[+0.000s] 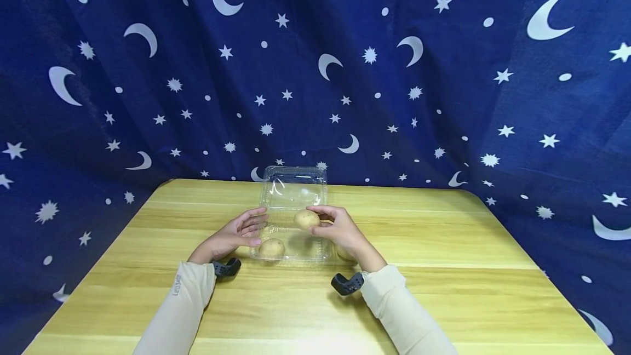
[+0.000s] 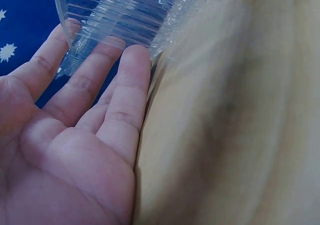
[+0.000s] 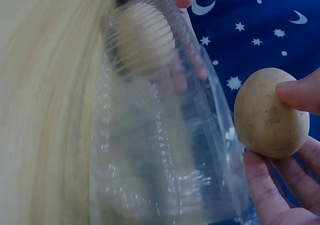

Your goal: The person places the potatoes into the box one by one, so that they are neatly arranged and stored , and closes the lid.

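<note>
A clear plastic clamshell container (image 1: 302, 259) sits on the table with its lid (image 1: 294, 189) raised at the back. One potato (image 1: 272, 248) lies in its front left corner, seen through the ribbed wall in the right wrist view. Above the tray's right part, my right hand (image 1: 340, 229) pinches a second potato (image 3: 270, 115) between thumb and fingers. At the container's left side is my left hand (image 1: 236, 235), its fingers (image 2: 125, 85) extended with tips against the plastic wall. A third potato (image 1: 344, 254) is partly hidden behind my right wrist, just right of the container.
The wooden table (image 1: 434, 300) reaches back to a dark blue curtain (image 1: 296, 70) printed with moons and stars. Black bands (image 1: 347, 284) circle both wrists, below light sleeves (image 1: 406, 311).
</note>
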A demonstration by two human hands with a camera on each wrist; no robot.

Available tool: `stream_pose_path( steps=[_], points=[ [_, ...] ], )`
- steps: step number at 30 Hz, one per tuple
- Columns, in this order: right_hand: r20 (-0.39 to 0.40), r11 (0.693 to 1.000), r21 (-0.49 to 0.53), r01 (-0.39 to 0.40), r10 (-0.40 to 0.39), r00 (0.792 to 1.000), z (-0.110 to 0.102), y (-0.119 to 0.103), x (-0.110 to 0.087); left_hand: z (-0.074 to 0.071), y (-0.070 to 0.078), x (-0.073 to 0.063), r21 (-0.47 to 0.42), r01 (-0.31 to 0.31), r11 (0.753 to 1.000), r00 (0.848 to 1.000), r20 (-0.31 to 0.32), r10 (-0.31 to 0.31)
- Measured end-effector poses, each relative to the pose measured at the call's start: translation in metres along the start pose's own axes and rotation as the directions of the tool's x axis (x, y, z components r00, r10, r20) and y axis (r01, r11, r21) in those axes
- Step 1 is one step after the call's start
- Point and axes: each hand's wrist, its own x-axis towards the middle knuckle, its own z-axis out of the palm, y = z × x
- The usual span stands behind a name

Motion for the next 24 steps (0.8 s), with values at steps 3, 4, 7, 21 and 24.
stream_pose_path(
  steps=[3,4,7,21,24],
  points=[
    [0.002,1.000,-0.007,0.000,0.000,1.000,0.003,-0.002,0.002,0.000,0.000,0.000,-0.003,0.001,1.000,1.000,-0.001,-0.001],
    [0.005,1.000,-0.008,0.002,-0.001,1.000,0.004,-0.002,0.003,0.000,0.000,0.000,-0.003,0.001,1.000,1.000,-0.001,-0.001],
    [0.013,1.000,-0.011,0.005,-0.005,1.000,0.008,-0.003,0.005,0.000,0.000,0.000,-0.002,0.001,1.000,1.000,-0.001,-0.001],
    [0.034,0.994,-0.110,-0.003,0.007,0.999,0.020,-0.003,0.013,0.002,0.001,0.002,-0.004,0.005,1.000,1.000,0.003,-0.005],
    [0.041,0.994,-0.111,-0.007,0.011,0.999,0.023,-0.002,0.016,0.003,0.002,0.002,0.001,0.008,1.000,1.000,0.004,-0.008]
  ],
)
